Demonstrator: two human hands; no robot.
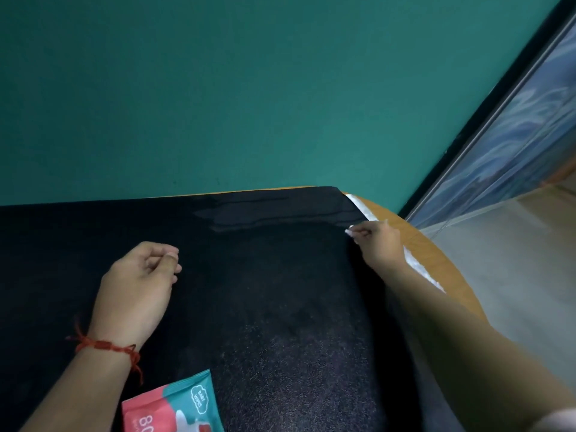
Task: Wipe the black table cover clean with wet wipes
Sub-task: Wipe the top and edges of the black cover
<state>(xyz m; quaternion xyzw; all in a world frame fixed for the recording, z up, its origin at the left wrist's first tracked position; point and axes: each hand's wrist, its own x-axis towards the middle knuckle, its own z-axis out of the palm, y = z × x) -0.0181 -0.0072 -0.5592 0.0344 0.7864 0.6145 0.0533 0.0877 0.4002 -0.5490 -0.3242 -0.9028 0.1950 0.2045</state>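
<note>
The person is leaning over the black table cover [265,291], which is lying spread across a wooden table [436,257] against a teal wall [249,88]. The right hand [378,246] is reaching to the cover's right edge, fingers curled and pinching a small scrap of white that I am taking for the wet wipe [349,231]. The left hand [137,285] is resting on the cloth well to the left, fingers loosely curled and gripping nothing (a red thread [106,346] is tied round that wrist). The pack of wet wipes [174,406] is lying on the near part of the cover.

Damp streaks [268,213] are showing only in a band along the far side, so I am judging most of the cloth unwiped; pale specks are dotting the near half. To do this stroke well, I would be opening the wipe out flat under the fingers instead of bunching it, pulling in long overlapping passes, and pressing the left hand down so the cloth is not sliding.

Most of the wipe is hiding inside the fingers, so its size and fold are beyond me. A white strip [363,208] is running along the cover's right border; whether it is lining, tape or another wipe I cannot tell. The pack is being cut off by the bottom edge.
</note>
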